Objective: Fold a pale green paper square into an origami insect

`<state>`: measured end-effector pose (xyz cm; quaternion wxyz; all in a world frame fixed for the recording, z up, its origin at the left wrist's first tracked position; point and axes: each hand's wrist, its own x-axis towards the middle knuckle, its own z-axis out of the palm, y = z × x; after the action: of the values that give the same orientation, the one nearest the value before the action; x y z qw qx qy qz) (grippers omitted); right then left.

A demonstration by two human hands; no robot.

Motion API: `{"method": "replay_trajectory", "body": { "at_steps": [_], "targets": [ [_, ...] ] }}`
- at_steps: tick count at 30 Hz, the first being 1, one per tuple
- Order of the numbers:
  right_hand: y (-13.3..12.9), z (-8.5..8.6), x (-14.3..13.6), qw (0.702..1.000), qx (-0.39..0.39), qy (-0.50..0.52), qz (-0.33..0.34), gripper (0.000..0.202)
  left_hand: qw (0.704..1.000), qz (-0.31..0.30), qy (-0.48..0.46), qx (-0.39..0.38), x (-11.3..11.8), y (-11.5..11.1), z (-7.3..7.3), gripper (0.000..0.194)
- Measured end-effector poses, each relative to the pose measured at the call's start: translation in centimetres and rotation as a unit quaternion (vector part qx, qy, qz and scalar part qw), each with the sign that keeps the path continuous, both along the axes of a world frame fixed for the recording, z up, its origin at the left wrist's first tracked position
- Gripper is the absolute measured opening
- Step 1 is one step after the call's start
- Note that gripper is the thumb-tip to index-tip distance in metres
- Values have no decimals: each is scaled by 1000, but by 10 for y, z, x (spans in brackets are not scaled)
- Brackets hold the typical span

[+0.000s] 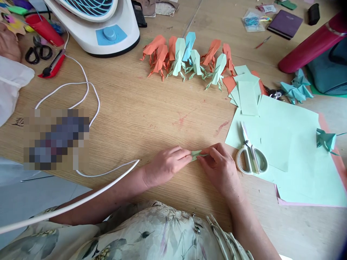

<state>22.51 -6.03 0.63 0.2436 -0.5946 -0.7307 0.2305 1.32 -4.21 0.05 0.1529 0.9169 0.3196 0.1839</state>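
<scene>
Between my hands, low over the wooden table, is a small folded strip of pale green paper (195,155). My left hand (171,162) is closed on its left end, the fingers pressed together. The right end is pinched between the thumb and fingers of my right hand (219,164). Most of the strip is hidden by my fingers. Just right of my right hand, white-handled scissors (248,155) lie on large mint-green sheets (276,137). Farther back stands a row of folded paper figures, among them an orange one (159,59) and a pale green one (179,57).
A white fan (116,39) stands at the back left. White cable (93,90) loops over the left side of the table (135,119). Small cut papers (248,97), blue-green folded figures (296,88) and a magenta bottle (306,47) are at the right. Another person's hand (9,41) rests far left.
</scene>
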Motion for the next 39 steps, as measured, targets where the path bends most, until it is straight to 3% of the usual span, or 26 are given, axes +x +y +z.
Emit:
{"method": "replay_trajectory", "body": {
  "at_steps": [4, 9, 18, 31, 39],
  "targets": [
    [6, -3, 4, 999, 20, -24, 37, 3, 998, -41, 5, 45, -7, 0, -1, 29],
    [14, -2, 6, 998, -29, -24, 55, 5, 994, -68, 41, 80, -10, 0, 2, 32],
    [26, 9, 6, 993, -88, -39, 67, 5, 991, -89, 86, 55, -15, -4, 1, 38],
    [38, 28, -8, 964, -177, -185, 65, 9, 982, -118, 87, 122, -14, 3, 5, 31],
    [40, 36, -19, 938, -204, -269, 73, 12, 984, -112, 71, 119, -12, 4, 0, 29]
  ]
}}
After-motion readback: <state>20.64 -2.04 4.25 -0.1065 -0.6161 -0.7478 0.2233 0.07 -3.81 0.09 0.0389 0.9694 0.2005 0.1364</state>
